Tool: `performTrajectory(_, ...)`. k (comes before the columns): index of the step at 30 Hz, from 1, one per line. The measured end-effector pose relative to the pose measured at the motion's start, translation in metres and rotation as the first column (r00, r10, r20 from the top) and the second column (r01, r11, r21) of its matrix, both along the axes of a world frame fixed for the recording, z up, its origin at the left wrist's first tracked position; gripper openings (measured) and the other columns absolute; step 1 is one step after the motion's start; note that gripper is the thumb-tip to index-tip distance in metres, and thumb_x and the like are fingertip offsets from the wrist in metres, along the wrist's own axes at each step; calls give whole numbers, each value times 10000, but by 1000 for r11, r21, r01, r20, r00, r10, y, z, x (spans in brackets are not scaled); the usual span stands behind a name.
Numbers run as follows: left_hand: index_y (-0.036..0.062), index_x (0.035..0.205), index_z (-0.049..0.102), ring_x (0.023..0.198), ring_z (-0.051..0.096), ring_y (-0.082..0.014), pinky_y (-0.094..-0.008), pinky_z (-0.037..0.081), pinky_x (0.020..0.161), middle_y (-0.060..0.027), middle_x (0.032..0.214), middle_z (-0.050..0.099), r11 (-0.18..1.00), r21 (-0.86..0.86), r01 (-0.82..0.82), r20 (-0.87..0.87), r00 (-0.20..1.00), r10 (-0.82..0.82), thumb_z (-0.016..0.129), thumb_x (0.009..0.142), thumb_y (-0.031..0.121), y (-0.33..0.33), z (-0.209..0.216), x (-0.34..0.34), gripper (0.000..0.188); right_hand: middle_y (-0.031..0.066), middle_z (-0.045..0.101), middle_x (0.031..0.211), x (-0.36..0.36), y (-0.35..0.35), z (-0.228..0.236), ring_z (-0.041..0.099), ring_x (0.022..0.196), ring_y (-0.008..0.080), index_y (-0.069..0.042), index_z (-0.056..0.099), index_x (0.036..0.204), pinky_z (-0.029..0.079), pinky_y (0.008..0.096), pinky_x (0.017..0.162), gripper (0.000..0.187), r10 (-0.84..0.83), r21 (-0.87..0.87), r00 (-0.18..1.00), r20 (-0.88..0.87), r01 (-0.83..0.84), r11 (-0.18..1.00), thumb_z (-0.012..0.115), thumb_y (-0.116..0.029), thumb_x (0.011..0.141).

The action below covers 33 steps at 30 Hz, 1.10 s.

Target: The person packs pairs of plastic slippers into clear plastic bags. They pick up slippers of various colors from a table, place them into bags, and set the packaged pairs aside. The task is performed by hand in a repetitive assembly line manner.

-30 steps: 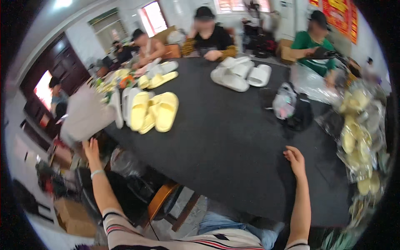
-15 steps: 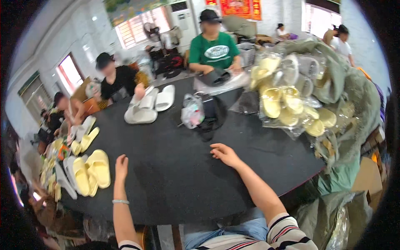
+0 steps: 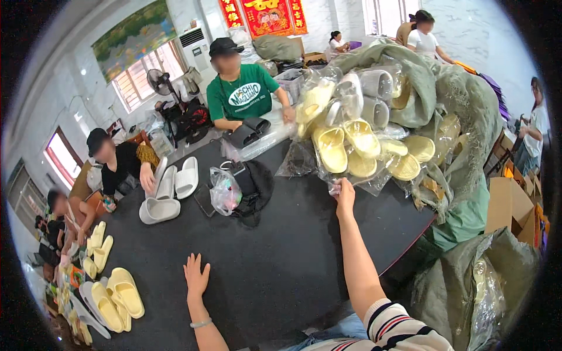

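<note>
My right hand reaches to the near edge of a heap of bagged slippers. Its fingers are closed on the corner of a clear plastic bag, beside a pair of pale yellow slippers packed in clear film. Over the dark table, my left hand is empty with its fingers spread. To its left, loose yellow slippers and grey ones stand in a row along the table's edge.
A sack lies open behind the bagged heap. Mid-table are a black bag and a small plastic bag. Across the table, a person in green handles dark slippers; another in black touches light grey slippers.
My right hand has reached forward and right to the heap and closed on a bag corner. My left hand has spread its fingers. The whole view has turned right.
</note>
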<state>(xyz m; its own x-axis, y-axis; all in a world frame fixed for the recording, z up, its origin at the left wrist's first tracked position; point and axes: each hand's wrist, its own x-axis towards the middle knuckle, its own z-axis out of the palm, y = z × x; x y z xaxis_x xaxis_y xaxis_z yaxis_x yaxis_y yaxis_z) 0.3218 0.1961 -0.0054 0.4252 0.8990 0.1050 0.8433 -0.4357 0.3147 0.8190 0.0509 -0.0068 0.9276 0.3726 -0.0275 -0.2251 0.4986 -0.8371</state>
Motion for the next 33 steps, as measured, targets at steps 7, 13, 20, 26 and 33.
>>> performTrajectory(7,42,1384,443,1413,244,-329,-485,123,1164,-196,1490,328,1000,14,-25,34,999,24,507,950,318,-9,-1,6,519,40,481,658,-77,-18,76,472,638,152,-37,519,725,382,297,606,291,-110,-45,691,714,202,978,509,-197,968)
performTrajectory(13,-5,1158,635,1123,578,-323,-466,435,966,-182,1188,621,999,30,-46,524,851,23,528,956,209,3,-4,11,313,89,614,816,-183,-59,122,565,826,242,-49,578,750,404,384,815,192,182,-93,348,919,-258,962,481,-74,915)
performTrajectory(20,-46,1389,357,1150,562,-314,-451,463,972,-225,1313,514,585,-424,691,888,443,121,255,990,558,-31,19,38,731,79,620,830,-242,-56,148,579,857,247,-8,574,717,410,395,831,285,618,-62,197,762,-926,372,524,-197,925)
performTrajectory(26,-75,1368,373,1241,499,-292,-445,437,1016,-210,1348,494,459,-381,802,790,24,613,341,1012,436,-37,42,18,625,77,538,524,-231,-41,177,529,620,231,-99,496,508,248,487,1057,340,693,301,264,671,-951,71,492,-253,811)
performTrajectory(33,-67,1359,373,748,641,-123,-236,493,665,-88,834,677,673,-561,482,743,652,151,753,786,128,-20,58,-61,715,58,581,661,-123,-67,79,539,596,154,-77,533,617,453,281,589,301,842,-343,538,53,-782,521,499,-234,871)
